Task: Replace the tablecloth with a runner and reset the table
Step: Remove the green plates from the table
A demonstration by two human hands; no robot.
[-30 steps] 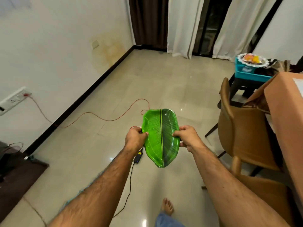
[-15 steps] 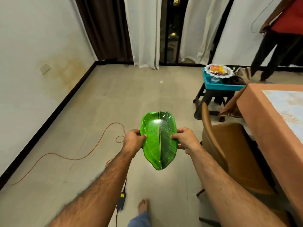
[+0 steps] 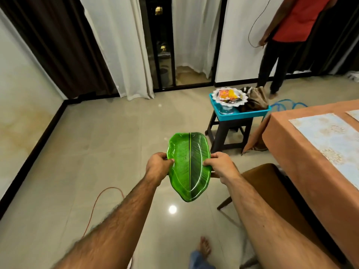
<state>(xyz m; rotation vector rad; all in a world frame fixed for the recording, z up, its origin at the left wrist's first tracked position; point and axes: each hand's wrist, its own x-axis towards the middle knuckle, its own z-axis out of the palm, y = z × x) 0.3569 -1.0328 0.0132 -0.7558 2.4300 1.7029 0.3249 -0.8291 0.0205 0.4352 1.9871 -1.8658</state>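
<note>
A green leaf-shaped plate [image 3: 189, 166] hangs in front of me above the floor, held level with its long axis pointing away. My left hand [image 3: 158, 165] grips its left rim and my right hand [image 3: 221, 164] grips its right rim, thumbs on top. At the right stands the table [image 3: 303, 152] under an orange-brown tablecloth, with a pale blue patterned runner [image 3: 330, 140] lying on it. A second pale piece shows at the far right edge.
A brown chair [image 3: 272, 183] stands between me and the table. A dark stool [image 3: 229, 133] carries a blue tray [image 3: 233, 115] with a white dish of snacks and a bag. A person in a red top stands at the back right. An orange cable [image 3: 97, 202] crosses the floor.
My view has swung right toward the table, bringing the runner and the standing person more into sight. Both hands keep the same grip on the plate.
</note>
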